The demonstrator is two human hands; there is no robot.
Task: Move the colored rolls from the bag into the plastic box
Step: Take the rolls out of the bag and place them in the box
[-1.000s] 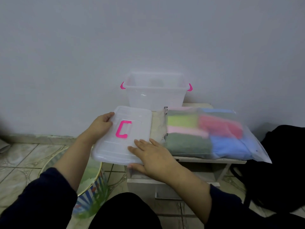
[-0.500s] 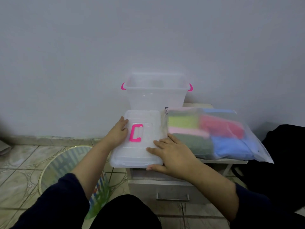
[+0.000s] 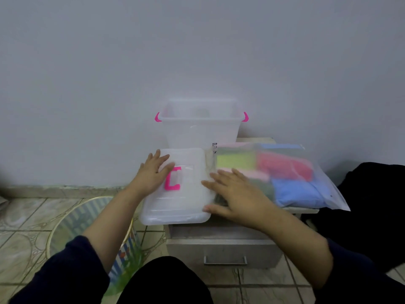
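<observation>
The rolls (image 3: 282,172) lie inside the bag (image 3: 328,194), its long axis running rightward from the right hand (image 3: 238,194), the nearer 1, which rests spread and flat on the bag's near-left corner. The left hand (image 3: 151,174) lies flat, fingers straight, on the lid (image 3: 186,205). The box (image 3: 199,130) stands open beyond both.

This looks like a room in a home. A plain pale wall (image 3: 197,51) meets a floor (image 3: 19,218) of patterned ceramic tiles. Against the wall stands a small bedside-style cabinet (image 3: 221,246) with a drawer and metal handle (image 3: 225,260), low enough that the person sits before it on the floor. Beside it stands a striped wastebasket (image 3: 92,218) with a gold rim, and a dark bag or garment (image 3: 372,207) lies slumped on the other side.
</observation>
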